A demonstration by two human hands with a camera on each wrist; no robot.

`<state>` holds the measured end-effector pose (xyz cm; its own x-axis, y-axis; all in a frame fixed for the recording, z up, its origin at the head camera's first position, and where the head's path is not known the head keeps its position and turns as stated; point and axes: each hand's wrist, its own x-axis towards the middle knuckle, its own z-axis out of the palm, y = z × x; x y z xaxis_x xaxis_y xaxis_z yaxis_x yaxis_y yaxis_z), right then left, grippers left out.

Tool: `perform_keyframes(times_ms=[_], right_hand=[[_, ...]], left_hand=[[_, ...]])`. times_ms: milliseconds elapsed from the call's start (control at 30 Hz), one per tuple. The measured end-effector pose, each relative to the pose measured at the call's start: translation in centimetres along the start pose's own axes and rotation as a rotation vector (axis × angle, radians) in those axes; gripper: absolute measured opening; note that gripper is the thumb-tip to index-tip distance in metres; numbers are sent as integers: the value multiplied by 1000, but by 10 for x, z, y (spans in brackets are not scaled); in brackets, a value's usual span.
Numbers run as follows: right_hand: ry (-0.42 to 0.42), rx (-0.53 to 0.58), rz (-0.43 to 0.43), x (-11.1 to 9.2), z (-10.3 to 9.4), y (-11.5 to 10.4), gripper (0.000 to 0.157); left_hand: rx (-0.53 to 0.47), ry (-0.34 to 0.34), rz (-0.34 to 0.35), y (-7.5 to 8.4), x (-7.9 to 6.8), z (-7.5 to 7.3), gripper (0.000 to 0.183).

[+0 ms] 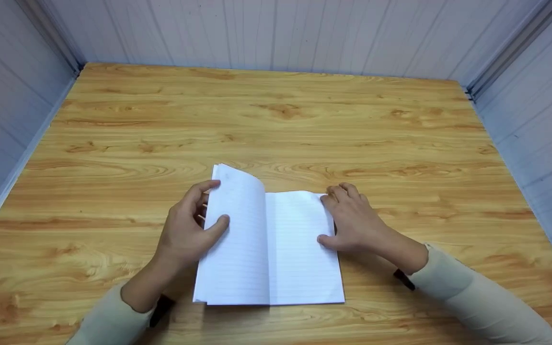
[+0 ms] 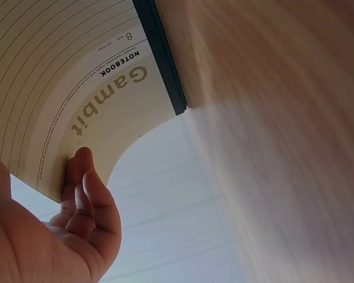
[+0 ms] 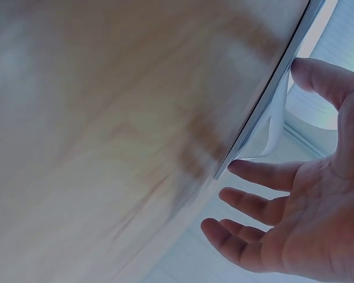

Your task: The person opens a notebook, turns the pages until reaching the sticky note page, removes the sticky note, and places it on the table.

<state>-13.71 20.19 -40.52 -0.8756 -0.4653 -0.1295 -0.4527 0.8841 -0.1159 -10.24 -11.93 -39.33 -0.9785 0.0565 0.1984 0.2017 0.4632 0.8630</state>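
Observation:
An open notebook [image 1: 304, 249] with lined white pages lies on the wooden table, its left part raised and bowed. My left hand [image 1: 187, 230] holds that raised part, thumb on the page and other fingers behind. From below, the left wrist view shows the cover [image 2: 106, 88] printed "Gambit NOTEBOOK", a dark spine strip, and my left hand [image 2: 76, 230] against it. At the notebook's right edge, my right hand [image 1: 352, 220] rests its thumb on the page, with the forefinger at the upper corner. My right hand [image 3: 318, 218] has its other fingers spread past the edge.
The wood-grained table [image 1: 276, 129] extends around the notebook. Pale panelled walls [image 1: 276, 33] border it at the back, left and right. Dark straps [image 1: 161, 310] show at both wrists beneath light sleeves [image 1: 472, 292].

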Motion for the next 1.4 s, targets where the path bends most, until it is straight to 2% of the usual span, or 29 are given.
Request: perform_keyframes(times_ms=[400, 633, 900, 1167, 1300, 1400], right_hand=[[18, 71, -30, 2, 0, -4, 75], [73, 79, -41, 1, -1, -8, 70], [223, 124, -14, 1, -5, -10, 40], [288, 241, 16, 0, -10, -12, 21], [340, 273, -40, -1, -9, -13, 21], [367, 320, -107, -2, -7, -14, 28]], left_hand=[[14, -2, -14, 1, 0, 0, 57], [25, 1, -17, 1, 0, 0, 57], [25, 4, -7, 1, 0, -1, 57], [23, -1, -8, 1, 0, 0, 57], [23, -2, -12, 2, 0, -1, 57], [24, -3, -16, 2, -1, -1, 57]])
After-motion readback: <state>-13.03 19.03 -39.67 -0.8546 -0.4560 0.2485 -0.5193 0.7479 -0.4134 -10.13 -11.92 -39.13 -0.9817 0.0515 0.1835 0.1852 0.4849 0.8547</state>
